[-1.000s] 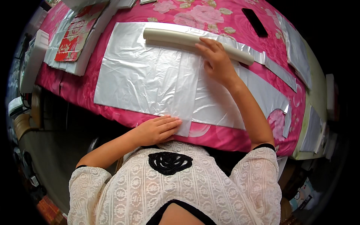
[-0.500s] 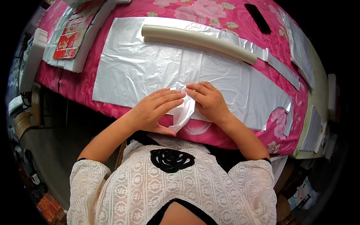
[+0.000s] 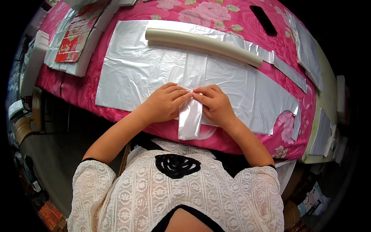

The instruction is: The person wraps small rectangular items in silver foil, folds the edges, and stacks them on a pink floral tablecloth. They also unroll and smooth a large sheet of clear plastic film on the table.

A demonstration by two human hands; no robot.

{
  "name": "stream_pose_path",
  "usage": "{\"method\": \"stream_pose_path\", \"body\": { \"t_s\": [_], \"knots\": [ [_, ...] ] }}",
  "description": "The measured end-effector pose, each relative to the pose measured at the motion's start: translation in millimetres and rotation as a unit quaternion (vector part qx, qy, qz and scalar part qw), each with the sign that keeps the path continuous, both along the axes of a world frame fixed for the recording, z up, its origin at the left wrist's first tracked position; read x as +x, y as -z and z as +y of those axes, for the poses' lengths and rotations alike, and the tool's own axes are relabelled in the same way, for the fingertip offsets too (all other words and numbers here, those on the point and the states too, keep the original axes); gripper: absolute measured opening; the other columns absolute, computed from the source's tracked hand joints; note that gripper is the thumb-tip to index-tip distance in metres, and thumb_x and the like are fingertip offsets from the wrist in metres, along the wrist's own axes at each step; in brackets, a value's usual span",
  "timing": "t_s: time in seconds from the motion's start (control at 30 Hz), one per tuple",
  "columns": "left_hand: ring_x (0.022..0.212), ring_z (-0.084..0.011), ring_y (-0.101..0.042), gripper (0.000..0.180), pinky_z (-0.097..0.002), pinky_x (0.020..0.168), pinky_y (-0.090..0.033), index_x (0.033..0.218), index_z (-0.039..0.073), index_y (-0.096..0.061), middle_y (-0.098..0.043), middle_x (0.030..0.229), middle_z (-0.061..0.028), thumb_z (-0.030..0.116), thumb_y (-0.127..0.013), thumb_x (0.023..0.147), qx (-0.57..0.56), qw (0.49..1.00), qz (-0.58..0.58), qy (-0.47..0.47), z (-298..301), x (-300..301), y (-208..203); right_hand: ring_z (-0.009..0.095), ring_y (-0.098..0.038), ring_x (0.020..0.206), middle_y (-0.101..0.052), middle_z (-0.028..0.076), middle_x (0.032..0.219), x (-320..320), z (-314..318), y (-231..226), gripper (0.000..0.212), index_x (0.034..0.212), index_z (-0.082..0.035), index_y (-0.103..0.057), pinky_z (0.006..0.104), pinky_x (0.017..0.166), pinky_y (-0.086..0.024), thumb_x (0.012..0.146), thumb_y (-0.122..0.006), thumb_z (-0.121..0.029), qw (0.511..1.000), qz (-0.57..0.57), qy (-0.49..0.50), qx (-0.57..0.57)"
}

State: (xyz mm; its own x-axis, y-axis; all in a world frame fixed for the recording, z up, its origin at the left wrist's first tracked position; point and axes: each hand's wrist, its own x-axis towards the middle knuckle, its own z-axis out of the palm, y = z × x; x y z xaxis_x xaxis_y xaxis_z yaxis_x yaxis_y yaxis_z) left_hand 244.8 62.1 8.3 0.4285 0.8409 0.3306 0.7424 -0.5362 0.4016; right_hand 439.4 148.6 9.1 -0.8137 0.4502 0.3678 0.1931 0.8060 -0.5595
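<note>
A narrow folded plastic strip [image 3: 189, 124], whitish and shiny, hangs over the near edge of the table between my hands. My left hand [image 3: 164, 102] pinches its upper end, thumb tucked beneath the fingers. From the other side my right hand [image 3: 216, 103] grips the same end, and the fingertips of both hands nearly meet. Under them lies a broad stack of silvery plastic sheets [image 3: 133, 71], creased and flat. Across the far part of the stack rests a long cream tube [image 3: 205, 44].
A pink floral cloth [image 3: 210, 13] covers the table. At far right lie a black phone [image 3: 263, 20] and more plastic sheets [image 3: 307, 50]. Thin plastic strips [image 3: 290, 73] trail off the stack's right side. White foam blocks with a red package [image 3: 71, 46] stand at far left.
My left hand has moved up from the strip's lower part to its upper end, and its fingers have closed. The strip, twisted before, now hangs flatter and straighter.
</note>
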Motion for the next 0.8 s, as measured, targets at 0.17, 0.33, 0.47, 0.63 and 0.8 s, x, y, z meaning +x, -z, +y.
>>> {"method": "stream_pose_path", "body": {
  "t_s": [0.17,0.33,0.47,0.63,0.8],
  "knots": [
    [0.089,-0.0255,-0.057,0.041,-0.0368,0.080,-0.044,0.108,0.002,-0.053,-0.059,0.102,-0.0123,0.009,-0.060,0.069,-0.004,0.998,-0.044,-0.039,-3,4,-2,0.021,-0.056,0.074,-0.062,0.004,0.084,6,6,-2,0.023,0.089,-0.007,-0.063,0.0311,0.065,-0.048,0.067,-0.063,-0.004,1.000,0.001,0.006,0.002],
    [0.077,-0.0308,-0.059,0.034,-0.0393,0.075,-0.046,0.111,-0.003,-0.050,-0.059,0.099,-0.0178,0.011,-0.054,0.079,-0.188,0.910,-0.307,-0.205,10,11,-3,0.015,-0.056,0.057,-0.061,0.006,0.064,-12,24,-19,0.014,0.079,0.000,-0.064,0.0266,0.056,-0.045,0.078,-0.060,-0.014,0.943,-0.098,0.138,-0.286],
    [0.100,-0.0333,-0.051,0.047,-0.0390,0.087,-0.040,0.121,-0.004,-0.040,-0.047,0.118,-0.0216,0.011,-0.055,0.079,-0.057,0.941,-0.226,-0.247,14,19,-15,0.009,-0.054,0.051,-0.058,0.005,0.057,-24,45,-22,0.025,0.071,0.003,-0.062,0.0238,0.048,-0.042,0.081,-0.058,-0.019,0.876,-0.165,0.169,-0.421],
    [0.128,-0.0332,-0.025,0.064,-0.0414,0.105,-0.019,0.132,-0.004,-0.024,-0.026,0.137,-0.0207,0.026,-0.050,0.082,-0.078,0.982,0.062,-0.159,3,35,5,0.014,-0.057,0.048,-0.058,0.008,0.054,-26,48,-21,0.022,0.067,0.001,-0.062,0.0271,0.048,-0.045,0.077,-0.059,-0.018,0.880,-0.182,0.171,-0.405],
    [0.131,-0.0304,-0.018,0.069,-0.0412,0.106,-0.013,0.132,-0.005,-0.024,-0.022,0.139,-0.0202,0.035,-0.048,0.081,-0.086,0.977,0.103,-0.166,-1,37,9,0.022,-0.061,0.071,-0.063,0.014,0.079,-25,21,-31,0.034,0.097,0.000,-0.059,0.0310,0.066,-0.047,0.071,-0.066,-0.022,0.927,-0.220,0.217,-0.211]
  ]
}}
